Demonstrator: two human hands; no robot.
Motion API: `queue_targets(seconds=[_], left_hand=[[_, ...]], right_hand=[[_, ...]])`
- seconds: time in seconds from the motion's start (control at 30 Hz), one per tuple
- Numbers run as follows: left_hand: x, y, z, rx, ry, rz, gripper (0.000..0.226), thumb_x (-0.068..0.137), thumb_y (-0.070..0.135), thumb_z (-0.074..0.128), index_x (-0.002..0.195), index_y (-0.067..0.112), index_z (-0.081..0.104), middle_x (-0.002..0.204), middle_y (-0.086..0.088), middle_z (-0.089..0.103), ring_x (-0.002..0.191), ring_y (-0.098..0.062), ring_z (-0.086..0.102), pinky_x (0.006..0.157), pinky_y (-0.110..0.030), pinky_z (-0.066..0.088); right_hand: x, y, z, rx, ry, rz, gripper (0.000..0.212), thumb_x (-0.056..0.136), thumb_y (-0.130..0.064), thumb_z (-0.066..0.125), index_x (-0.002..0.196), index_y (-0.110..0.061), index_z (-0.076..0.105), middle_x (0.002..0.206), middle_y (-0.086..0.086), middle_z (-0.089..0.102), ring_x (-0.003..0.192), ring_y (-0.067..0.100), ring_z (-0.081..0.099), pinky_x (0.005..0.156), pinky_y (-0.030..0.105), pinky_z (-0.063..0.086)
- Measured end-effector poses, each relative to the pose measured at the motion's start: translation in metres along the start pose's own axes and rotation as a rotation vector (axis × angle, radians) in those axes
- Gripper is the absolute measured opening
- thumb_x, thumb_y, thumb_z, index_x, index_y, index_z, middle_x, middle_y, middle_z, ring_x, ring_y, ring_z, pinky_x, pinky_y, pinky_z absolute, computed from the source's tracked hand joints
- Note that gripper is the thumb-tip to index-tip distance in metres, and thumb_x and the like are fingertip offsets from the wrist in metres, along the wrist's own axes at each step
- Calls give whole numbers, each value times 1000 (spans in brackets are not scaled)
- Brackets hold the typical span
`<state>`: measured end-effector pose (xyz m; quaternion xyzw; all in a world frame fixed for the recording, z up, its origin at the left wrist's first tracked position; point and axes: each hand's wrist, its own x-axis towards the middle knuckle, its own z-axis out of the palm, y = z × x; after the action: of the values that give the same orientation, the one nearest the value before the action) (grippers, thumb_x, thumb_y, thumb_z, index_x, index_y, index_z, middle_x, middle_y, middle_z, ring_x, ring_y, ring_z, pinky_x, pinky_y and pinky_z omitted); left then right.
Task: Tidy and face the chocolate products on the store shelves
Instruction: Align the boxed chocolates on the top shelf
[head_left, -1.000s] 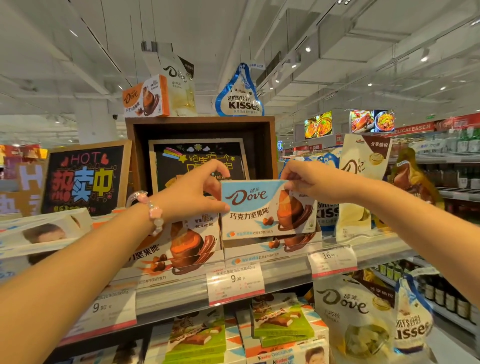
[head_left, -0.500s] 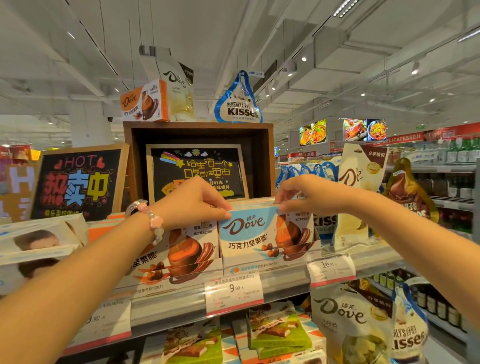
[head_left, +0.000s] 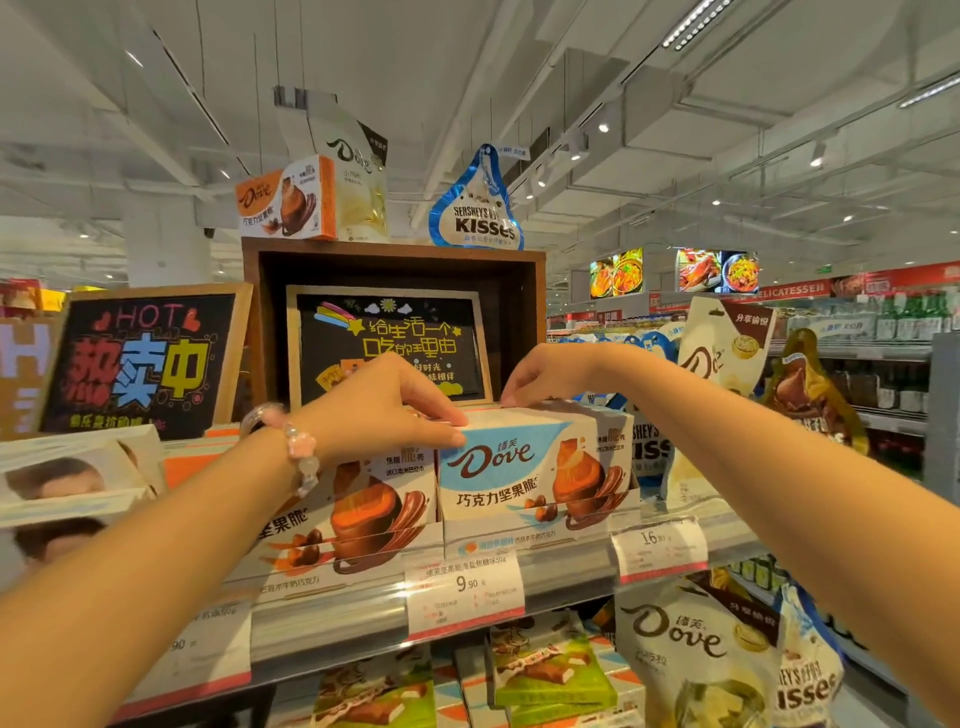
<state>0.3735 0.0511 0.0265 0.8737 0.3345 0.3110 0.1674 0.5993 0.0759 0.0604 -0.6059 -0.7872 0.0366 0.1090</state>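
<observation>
Reaching up with both arms, you are holding the blue Dove box by its top edge, and it is sitting upright at the front of the shelf, facing you. Your left hand is pinching the box's top left corner, and your right hand is curling its fingers over the top right part. Just left of the blue box, the orange Dove box is standing, touching its side.
</observation>
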Motion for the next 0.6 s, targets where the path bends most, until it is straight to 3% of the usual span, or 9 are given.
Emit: queue_targets(seconds=[0.17, 0.3, 0.37, 0.5, 0.6], left_hand=[[0, 2, 0, 87, 44, 37, 26, 75, 26, 75, 100, 21, 72, 95, 11, 70, 90, -3, 65, 68, -14, 54], [-9, 0, -8, 310, 77, 17, 64, 69, 41, 76, 125, 24, 51, 112, 13, 57, 97, -3, 59, 74, -13, 48], [-20, -4, -20, 478, 39, -44, 76, 66, 50, 75, 131, 23, 46, 120, 11, 52, 102, -5, 56, 80, -19, 48], [-48, -14, -45, 635, 35, -147, 62, 67, 61, 68, 113, 19, 62, 108, 8, 61, 95, -9, 58, 83, -30, 52], [-65, -18, -53, 624, -13, -170, 56, 69, 62, 66, 108, 21, 66, 101, 6, 65, 90, -8, 59, 80, -31, 53]], right_hand=[[2, 1, -1, 89, -62, 68, 23, 93, -31, 56, 107, -18, 70, 106, 2, 69, 106, 19, 62, 96, 37, 49], [4, 1, 6, 80, -46, 77, 26, 97, -28, 50, 112, -14, 67, 105, 2, 69, 100, 16, 64, 88, 29, 50], [3, 0, 9, 50, -14, 45, 27, 98, -27, 47, 114, -13, 64, 102, -3, 66, 96, 12, 61, 82, 22, 47], [-3, 2, 7, 64, 70, -10, 23, 99, -23, 45, 113, -14, 60, 99, -3, 62, 93, 13, 59, 73, 19, 43], [-9, -1, -6, 121, 163, -29, 19, 98, -24, 46, 107, -15, 61, 100, 0, 65, 97, 18, 62, 78, 25, 48]])
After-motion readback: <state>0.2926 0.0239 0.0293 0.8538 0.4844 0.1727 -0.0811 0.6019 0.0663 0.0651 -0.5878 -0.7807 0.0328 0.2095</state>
